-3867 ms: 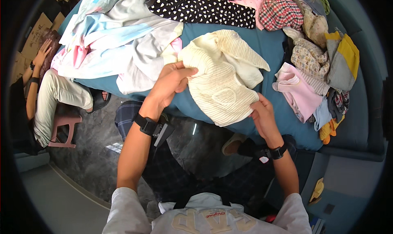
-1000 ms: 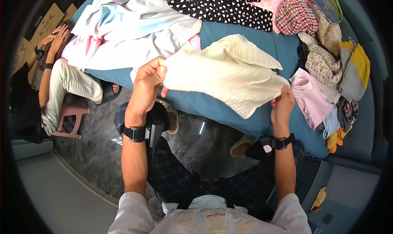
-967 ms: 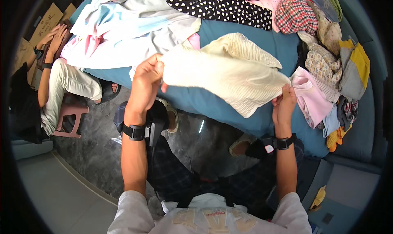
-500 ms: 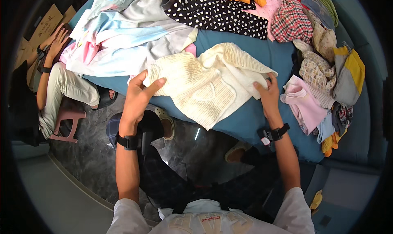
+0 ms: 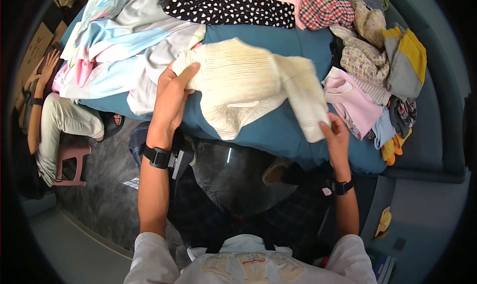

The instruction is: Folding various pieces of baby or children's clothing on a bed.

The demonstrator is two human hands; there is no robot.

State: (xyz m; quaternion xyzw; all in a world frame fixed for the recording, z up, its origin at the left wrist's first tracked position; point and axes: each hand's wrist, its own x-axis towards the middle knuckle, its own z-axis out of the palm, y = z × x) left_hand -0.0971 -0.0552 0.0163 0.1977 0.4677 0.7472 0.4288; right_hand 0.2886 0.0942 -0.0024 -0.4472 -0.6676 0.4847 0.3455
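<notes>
A cream ribbed knit sweater (image 5: 243,73) hangs stretched between my two hands above the blue padded surface. My left hand (image 5: 174,87) pinches its left edge, the thumb lying on top of the ribbing. At the lower end of a sleeve that droops to the right, my right hand (image 5: 336,137) grips the fabric between thumb and fingers. The middle of the garment bulges upward and its lower part folds under. Just right of the sleeve lies a folded pink garment (image 5: 350,97).
Pale pastel cloth (image 5: 144,45) is heaped at the left, beside black heart-patterned fabric (image 5: 223,8). A pile with a red checked garment (image 5: 325,8) and a grey-yellow one (image 5: 405,60) lies right. Another person's hand (image 5: 48,65) shows far left, above a pink stool (image 5: 74,160).
My right hand has moved down and now holds a sleeve end out straight. The sweater's body has turned and bunched toward my left hand. The whole view has shifted slightly.
</notes>
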